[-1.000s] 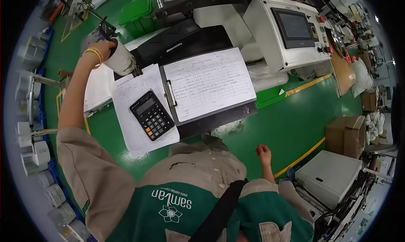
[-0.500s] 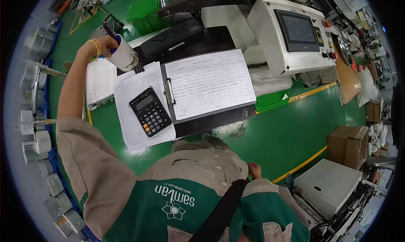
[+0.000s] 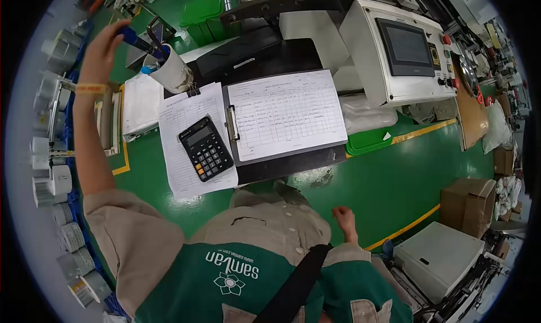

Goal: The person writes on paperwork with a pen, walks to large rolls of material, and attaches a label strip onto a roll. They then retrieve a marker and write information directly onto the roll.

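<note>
My left hand (image 3: 102,48) is raised at the upper left, its fingertips closed on the end of a blue marker (image 3: 133,38). The marker slants down to the mouth of a white cup (image 3: 172,75), which also holds a dark bent rod and something with a light blue tip. My right hand (image 3: 345,221) hangs beside my body, fingers curled, with nothing visible in it. Below the cup, a black calculator (image 3: 206,149) rests on printed sheets (image 3: 174,125) held by a binder clip. A clipboard (image 3: 232,123) with a handwritten form (image 3: 287,114) lies to their right.
A white machine box with a screen (image 3: 404,48) stands at the back right. Green bins (image 3: 202,13) are behind the black table (image 3: 270,169). A cardboard box (image 3: 466,204) and a pale cabinet (image 3: 438,255) stand at right. Spools (image 3: 70,235) line the left.
My left hand has moved up and left from the cup's mouth, drawing the blue marker upward. My right hand has come further out from my side.
</note>
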A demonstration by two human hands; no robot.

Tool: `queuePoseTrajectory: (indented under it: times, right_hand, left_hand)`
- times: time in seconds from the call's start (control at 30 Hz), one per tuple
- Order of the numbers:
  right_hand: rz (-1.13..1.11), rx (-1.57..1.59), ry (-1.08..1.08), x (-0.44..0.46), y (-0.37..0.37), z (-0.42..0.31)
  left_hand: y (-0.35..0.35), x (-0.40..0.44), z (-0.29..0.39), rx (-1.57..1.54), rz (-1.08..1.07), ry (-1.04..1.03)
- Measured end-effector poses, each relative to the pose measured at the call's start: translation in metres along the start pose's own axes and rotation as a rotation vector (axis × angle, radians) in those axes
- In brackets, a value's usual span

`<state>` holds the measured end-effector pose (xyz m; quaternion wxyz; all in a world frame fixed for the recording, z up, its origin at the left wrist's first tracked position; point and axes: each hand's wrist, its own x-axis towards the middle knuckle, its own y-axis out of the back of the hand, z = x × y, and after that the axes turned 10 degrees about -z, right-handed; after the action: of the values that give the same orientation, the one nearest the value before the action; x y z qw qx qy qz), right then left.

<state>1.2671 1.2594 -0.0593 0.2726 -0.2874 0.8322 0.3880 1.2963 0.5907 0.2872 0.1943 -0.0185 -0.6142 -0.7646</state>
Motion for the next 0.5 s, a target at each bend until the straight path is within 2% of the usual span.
queuePoseTrajectory:
  times: [0.07,0.17,0.27,0.37,0.43,0.5]
  right_hand:
    - [-0.115,-0.057,0.076,0.005,0.015,-0.036]
    - [-0.33,0.072,0.302,-0.016,0.034,-0.144]
    - [-0.531,0.135,0.61,-0.045,0.03,-0.236]
    - [-0.735,-0.057,0.887,-0.073,0.008,-0.293]
    - [-0.77,-0.136,1.029,-0.086,-0.023,-0.301]
    - [-0.631,-0.1,1.213,-0.091,-0.062,-0.289]
  left_hand:
    - [0.029,-0.03,0.058,0.0,0.109,0.001]
    - [0.045,-0.079,0.129,-0.04,0.133,-0.045]
    - [0.025,-0.118,0.188,-0.094,-0.11,-0.191]
    - [-0.017,-0.146,0.222,-0.266,-0.345,-0.376]
    - [-0.043,-0.17,0.232,-0.37,-0.407,-0.478]
    - [-0.059,-0.201,0.234,-0.383,-0.387,-0.471]
